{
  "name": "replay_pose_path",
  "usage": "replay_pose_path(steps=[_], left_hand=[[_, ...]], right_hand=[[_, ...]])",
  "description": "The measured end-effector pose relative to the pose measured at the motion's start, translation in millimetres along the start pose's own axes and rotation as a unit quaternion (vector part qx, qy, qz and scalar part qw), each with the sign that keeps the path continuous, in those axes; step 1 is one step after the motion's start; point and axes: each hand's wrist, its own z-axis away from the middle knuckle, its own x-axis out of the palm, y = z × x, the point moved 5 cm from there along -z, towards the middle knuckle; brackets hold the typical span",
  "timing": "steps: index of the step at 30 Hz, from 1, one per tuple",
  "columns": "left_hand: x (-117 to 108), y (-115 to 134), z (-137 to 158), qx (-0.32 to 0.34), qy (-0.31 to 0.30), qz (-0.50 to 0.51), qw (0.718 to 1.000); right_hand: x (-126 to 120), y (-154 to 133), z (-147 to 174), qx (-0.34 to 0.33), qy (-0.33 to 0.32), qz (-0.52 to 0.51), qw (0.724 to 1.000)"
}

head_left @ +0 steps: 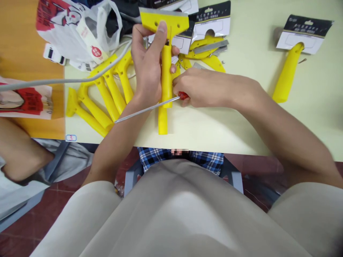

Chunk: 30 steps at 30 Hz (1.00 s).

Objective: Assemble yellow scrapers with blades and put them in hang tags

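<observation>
My left hand (150, 60) is wrapped round a yellow scraper (166, 75), thumb on its wide head, which has a grey blade edge along the top. A yellow handle end (163, 123) shows just below it; whether it is part of the same scraper I cannot tell. My right hand (193, 87) is closed round the red handle of a screwdriver (147, 109). Its metal shaft points down and left, passing in front of the scraper's handle and over my left forearm. Beyond my right hand lie loose yellow scraper head pieces (205, 53) with grey blades and small screws.
Several yellow scrapers (103, 92) lie in a row at the left. At the right is a yellow handle (288, 75) with a black-and-white card (305, 34). More cards (213, 19), a plastic bag (88, 32) and a grey cable (66, 81) are around. Another person's arm (24, 153) is at the left.
</observation>
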Motion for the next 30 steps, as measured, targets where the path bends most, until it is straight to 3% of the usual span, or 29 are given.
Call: replay_pose_path(steps=[7, 14, 22, 30], left_hand=[[1.6, -0.8, 0.4, -0.008, -0.009, 0.001, 1.000], [-0.5, -2.2, -2.2, -0.016, -0.014, 0.009, 1.000], [0.0, -3.3, -2.0, -0.003, -0.019, 0.004, 1.000], [0.4, 0.4, 1.6, -0.007, -0.035, 0.005, 0.999]], right_hand=[[-4.8, 1.0, 1.8, -0.009, -0.029, -0.023, 0.999], [-9.6, 7.7, 2.7, 0.010, 0.001, -0.010, 1.000], [-13.5, 10.4, 10.2, 0.039, -0.059, -0.031, 0.997], [-12.6, 3.2, 11.1, 0.045, -0.085, 0.026, 0.995]])
